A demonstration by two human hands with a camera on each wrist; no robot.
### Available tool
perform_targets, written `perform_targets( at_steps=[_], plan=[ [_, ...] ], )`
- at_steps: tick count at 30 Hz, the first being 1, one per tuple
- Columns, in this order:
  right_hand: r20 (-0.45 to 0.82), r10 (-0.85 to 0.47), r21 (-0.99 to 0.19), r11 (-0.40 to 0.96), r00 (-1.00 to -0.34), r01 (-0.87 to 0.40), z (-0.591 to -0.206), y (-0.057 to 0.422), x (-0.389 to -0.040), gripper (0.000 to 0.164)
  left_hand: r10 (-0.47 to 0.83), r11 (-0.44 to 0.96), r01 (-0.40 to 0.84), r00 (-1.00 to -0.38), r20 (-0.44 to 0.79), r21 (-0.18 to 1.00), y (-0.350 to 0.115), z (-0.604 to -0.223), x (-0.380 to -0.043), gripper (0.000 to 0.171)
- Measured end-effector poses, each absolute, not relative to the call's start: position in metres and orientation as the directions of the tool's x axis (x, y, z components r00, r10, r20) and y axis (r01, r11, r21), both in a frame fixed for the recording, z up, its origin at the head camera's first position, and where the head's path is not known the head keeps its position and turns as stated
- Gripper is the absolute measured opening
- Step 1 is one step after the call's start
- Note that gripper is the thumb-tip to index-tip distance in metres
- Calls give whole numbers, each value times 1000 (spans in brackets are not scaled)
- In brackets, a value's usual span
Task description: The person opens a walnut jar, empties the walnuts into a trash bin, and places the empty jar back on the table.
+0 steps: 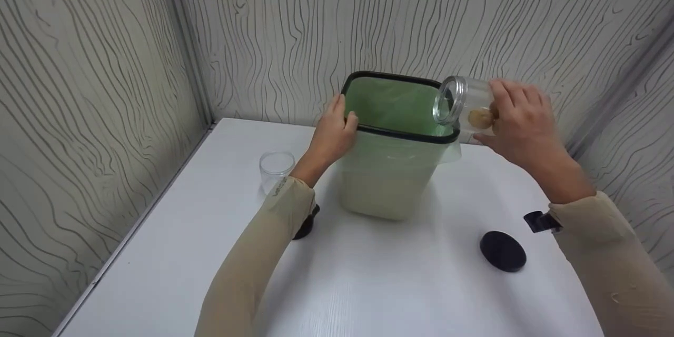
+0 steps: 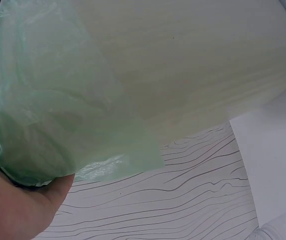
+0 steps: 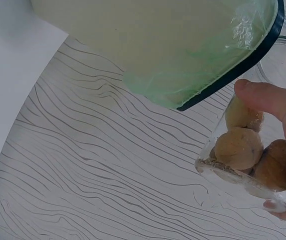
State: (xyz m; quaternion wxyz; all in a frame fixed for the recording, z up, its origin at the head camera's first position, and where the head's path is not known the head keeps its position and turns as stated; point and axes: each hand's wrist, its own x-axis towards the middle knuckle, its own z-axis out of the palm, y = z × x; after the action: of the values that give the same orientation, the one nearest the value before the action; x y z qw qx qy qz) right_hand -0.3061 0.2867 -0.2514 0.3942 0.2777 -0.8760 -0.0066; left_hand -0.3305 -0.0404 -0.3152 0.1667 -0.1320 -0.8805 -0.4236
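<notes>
A pale trash bin (image 1: 387, 184) with a green liner bag (image 1: 389, 102) and a dark rim stands on the white table. At its left edge, my left hand (image 1: 335, 129) grips the rim, thumb and fingers on either side; the left wrist view shows the thumb (image 2: 60, 190) against the bag. My right hand (image 1: 521, 121) holds a clear jar (image 1: 463, 102), tipped sideways with its mouth over the bin's right rim. Several round brown lumps (image 3: 239, 148) lie toward the jar's bottom, partly covered by my fingers in the head view.
Another clear jar (image 1: 276, 166) stands on the table (image 1: 174, 253) left of the bin, partly behind my left wrist. A black round lid (image 1: 503, 251) lies at the right. A dark object (image 1: 304, 229) shows beside my left sleeve. Patterned walls (image 1: 316, 26) enclose the table.
</notes>
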Motion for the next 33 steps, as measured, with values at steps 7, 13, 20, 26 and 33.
perform_targets(
  at_steps=[7,13,20,26,33],
  plan=[
    [669,-511,259,841,-540,-475,-250,285,-306,99,93,608,374,-909,406,700,-41,-315,-332,57],
    [668,-517,263,837,-535,-481,-250,287,-308,100,89,611,367,-912,400,701,-40,-315,-331,57],
    [667,-536,298,829,-517,-474,-248,286,-309,98,90,611,370,-911,403,700,-40,-314,-331,57],
    [663,-564,346,814,-493,-466,-246,287,-309,98,90,615,361,-915,392,701,-39,-314,-332,58],
    [674,-644,467,751,-363,-466,-240,285,-312,89,97,620,361,-916,388,697,-37,-314,-333,56]
  ],
)
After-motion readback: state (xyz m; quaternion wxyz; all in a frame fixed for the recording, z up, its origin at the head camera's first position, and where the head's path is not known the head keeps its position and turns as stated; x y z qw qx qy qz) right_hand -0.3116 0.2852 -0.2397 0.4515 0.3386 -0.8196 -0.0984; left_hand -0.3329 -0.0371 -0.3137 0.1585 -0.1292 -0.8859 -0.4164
